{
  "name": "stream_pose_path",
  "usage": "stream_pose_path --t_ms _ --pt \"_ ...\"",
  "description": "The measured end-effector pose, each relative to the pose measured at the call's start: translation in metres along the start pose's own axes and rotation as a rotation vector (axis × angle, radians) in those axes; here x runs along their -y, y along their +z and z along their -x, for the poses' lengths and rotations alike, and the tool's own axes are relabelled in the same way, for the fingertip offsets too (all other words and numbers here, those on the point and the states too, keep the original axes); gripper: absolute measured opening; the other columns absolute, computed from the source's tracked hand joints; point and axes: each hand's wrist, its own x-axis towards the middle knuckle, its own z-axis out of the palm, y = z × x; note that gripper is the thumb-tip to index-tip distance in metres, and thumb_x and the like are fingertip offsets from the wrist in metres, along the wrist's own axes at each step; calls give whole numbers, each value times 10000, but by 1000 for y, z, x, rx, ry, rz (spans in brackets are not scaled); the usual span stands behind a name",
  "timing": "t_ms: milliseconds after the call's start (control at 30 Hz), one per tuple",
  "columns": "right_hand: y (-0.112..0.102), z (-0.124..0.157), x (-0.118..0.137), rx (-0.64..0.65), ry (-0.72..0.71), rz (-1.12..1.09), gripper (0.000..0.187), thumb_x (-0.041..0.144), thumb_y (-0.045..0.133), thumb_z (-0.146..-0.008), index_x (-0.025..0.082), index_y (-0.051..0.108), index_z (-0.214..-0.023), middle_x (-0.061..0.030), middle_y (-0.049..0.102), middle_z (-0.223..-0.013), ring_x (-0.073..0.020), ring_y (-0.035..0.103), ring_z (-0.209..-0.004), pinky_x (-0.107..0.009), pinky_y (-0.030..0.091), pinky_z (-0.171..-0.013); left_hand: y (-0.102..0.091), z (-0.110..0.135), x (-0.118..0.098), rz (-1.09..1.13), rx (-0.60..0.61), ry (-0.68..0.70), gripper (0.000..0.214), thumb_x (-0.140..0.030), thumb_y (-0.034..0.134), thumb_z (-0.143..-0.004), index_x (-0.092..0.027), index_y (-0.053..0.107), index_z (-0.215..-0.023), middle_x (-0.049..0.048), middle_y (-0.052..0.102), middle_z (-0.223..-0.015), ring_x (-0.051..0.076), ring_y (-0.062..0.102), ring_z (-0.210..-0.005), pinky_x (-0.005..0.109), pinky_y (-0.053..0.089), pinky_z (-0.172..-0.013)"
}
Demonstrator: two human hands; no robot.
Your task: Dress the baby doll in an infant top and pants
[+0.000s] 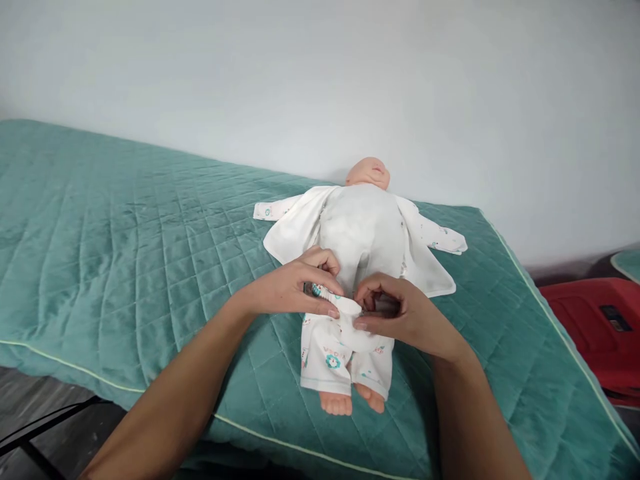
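A baby doll lies on its back, its head near the wall and its bare feet toward me. Its white printed jacket is spread wide at the front, with the sleeves out to both sides. White printed pants cover its lower legs. My left hand is closed on the left part of the pants' waistband, thumb and fingers pinching the cloth. Opposite it, my right hand pinches the waistband's right part. The bunched cloth between my fingers partly hides the doll's legs.
A green quilted cover with pale piping lies under the doll. The white wall rises behind it. Beyond the right edge stands a red plastic object. A black metal bar shows at lower left above the dark floor.
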Motion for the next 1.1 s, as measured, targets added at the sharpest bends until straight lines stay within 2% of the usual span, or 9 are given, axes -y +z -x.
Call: stream_pose_path --t_ms 200,367,500,600,733,833,933,1100 --pt "-1 1 -2 -36 10 -57 264 322 848 -756 211 619 -828 19 578 -811 -108 509 -701 -238 425 -597 10 -2 -8 -43 -68 27 176 -385 715 -887 -237 784 -952 55 605 -996 185 574 -984 313 464 -869" --pt "1 -3 -9 -153 -10 -111 264 331 837 -767 217 602 -807 4 591 -798 -131 519 -699 -263 435 -598 23 -9 -13 -178 -177 99 185 -356 625 -950 -241 767 -927 56 689 -915 196 616 -913 346 447 -873" --pt "4 -8 -11 -245 -64 -214 273 321 850 -754 222 598 -785 15 590 -763 -121 510 -661 -253 414 -570 29 -13 -12 -154 -262 59 233 -317 542 -987 -211 733 -904 52 709 -891 182 632 -857 310 460 -811" --pt "4 -10 -10 -295 -75 -269 252 330 846 -760 224 623 -810 16 606 -745 -112 509 -636 -247 411 -561 31 -14 -7 -58 -359 -73 212 -335 560 -974 -206 720 -920 28 707 -872 160 616 -797 277 454 -763" --pt "-2 -8 -12 -315 -66 -318 258 388 831 -774 226 650 -862 38 559 -680 -92 446 -559 -234 346 -503 32 -16 4 222 -554 -258 257 -430 646 -909 -183 719 -910 14 687 -846 151 588 -766 250 443 -695" --pt "-14 -3 -18 -340 -69 -357 297 414 840 -753 230 652 -892 57 509 -630 -85 379 -516 -236 283 -480 30 -18 15 441 -668 -320 286 -454 727 -836 -170 720 -873 -2 654 -787 130 552 -709 228 423 -633" --pt "-27 2 -22 -393 -45 -370 322 424 851 -722 229 648 -878 63 485 -602 -89 354 -497 -245 261 -477 26 -19 22 569 -780 -341 296 -448 788 -774 -168 717 -841 -14 641 -758 114 541 -681 216 426 -623" --pt "-41 6 -25 -504 -37 -419 348 411 855 -672 253 628 -882 47 555 -667 -108 427 -508 -258 311 -482 20 -20 27 723 -814 -427 362 -480 828 -716 -165 701 -841 -15 649 -731 111 566 -645 224 456 -614"
